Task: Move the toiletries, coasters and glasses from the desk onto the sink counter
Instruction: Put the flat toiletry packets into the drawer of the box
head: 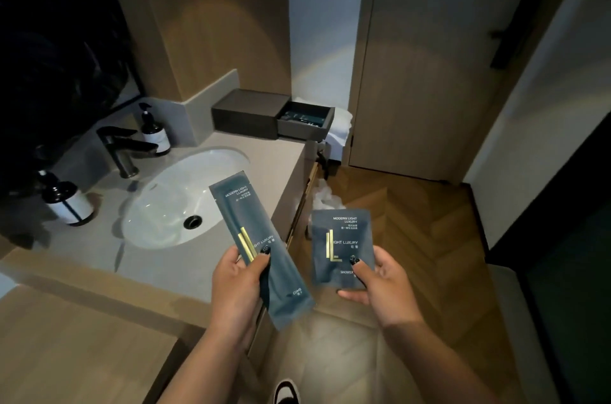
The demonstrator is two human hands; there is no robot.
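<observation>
Dim bathroom light falls on a grey sink counter [185, 268] with a white basin [172, 202] set into it, viewed from above by a person standing at its corner. Just right of the basin, a long dark comb sachet [254, 238] is pinched near its lower half by the left hand [236, 281], its long axis slanting up and left over the counter edge, seemingly ready to be set down. Further right of the basin, over the wooden floor, a squarer shower sachet [340, 246] is held upright in the right hand [380, 284], thumb on its front.
</observation>
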